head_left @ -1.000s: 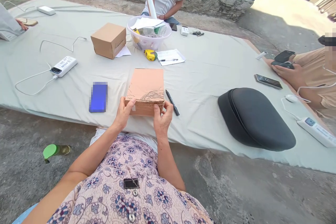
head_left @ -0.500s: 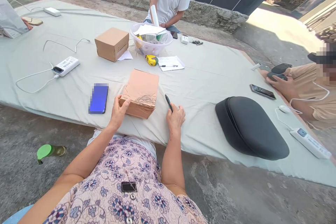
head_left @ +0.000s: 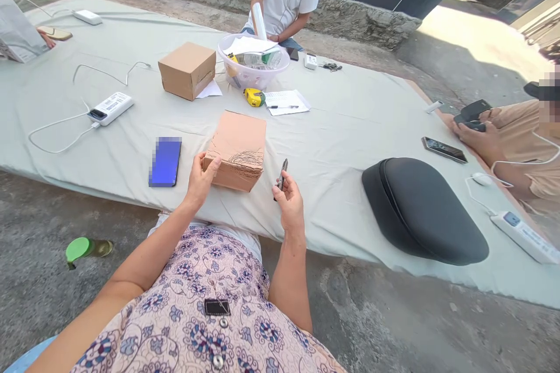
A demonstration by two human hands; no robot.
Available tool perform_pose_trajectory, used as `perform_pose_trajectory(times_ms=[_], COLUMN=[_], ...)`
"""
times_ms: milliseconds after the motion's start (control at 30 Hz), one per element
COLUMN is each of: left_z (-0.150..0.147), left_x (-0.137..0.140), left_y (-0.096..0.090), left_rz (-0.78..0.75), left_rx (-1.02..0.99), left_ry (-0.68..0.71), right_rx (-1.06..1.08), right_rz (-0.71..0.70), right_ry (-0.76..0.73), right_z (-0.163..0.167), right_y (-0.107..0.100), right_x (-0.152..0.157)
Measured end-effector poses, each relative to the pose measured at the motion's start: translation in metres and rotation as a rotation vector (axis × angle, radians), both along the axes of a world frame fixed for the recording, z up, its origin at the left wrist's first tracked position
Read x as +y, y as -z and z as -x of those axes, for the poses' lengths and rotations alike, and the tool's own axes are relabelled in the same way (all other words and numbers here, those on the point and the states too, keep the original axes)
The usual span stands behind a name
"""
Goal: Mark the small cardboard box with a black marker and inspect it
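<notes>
My left hand (head_left: 202, 178) grips the near left corner of a cardboard box (head_left: 240, 134), thumb at the front edge and fingers along the side. Dark scribbled pen lines run over the box's near top edge and front face. To the right of the box, my right hand (head_left: 289, 195) is closed around a black pen (head_left: 283, 172), which points up and away from me. The pen is apart from the box. A phone (head_left: 165, 162) with a blurred blue screen lies left of my left hand.
Beyond the box are a yellow tape measure (head_left: 254, 97), a notepad (head_left: 286, 102) with a pen, a second cardboard box (head_left: 187, 70) and a filled plastic basin (head_left: 254, 78). A black padded seat (head_left: 424, 210) lies to the right. Power strips (head_left: 111, 108) and cables are around. Co-workers sit opposite and at right.
My right hand has lifted off the tablecloth and turned palm inward, with the pen now gripped between thumb and fingers. My left hand stays on the box.
</notes>
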State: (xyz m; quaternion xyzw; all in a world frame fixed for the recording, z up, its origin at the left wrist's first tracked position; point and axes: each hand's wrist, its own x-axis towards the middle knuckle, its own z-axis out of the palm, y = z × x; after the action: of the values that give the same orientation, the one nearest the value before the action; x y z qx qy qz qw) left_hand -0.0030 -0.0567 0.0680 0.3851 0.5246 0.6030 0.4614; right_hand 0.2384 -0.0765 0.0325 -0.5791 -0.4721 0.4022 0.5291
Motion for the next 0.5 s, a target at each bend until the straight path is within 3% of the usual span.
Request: perform_pose_trajectory(times_ms=[133,333,433,500], left_z=[-0.004,-0.008,-0.009,-0.009], left_x=[0.008,0.01,0.01,0.011], left_y=[-0.001,-0.001,-0.001,-0.002], left_rz=[0.02,0.022,0.013,0.013], left_rx=[-0.03,-0.005,-0.015,-0.022], left_ry=[-0.023,-0.033,-0.031,-0.034], right_rx=[0.138,-0.092,-0.202,-0.264], right_rz=[-0.149,-0.621,-0.771,-0.764], right_ry=[-0.06,0.282,0.175,0.056], right_z=[0.004,0.028,0.041,0.047], right_y=[-0.023,-0.042,-0.046,-0.048], right_x=[-0.013,-0.026,-0.03,-0.031])
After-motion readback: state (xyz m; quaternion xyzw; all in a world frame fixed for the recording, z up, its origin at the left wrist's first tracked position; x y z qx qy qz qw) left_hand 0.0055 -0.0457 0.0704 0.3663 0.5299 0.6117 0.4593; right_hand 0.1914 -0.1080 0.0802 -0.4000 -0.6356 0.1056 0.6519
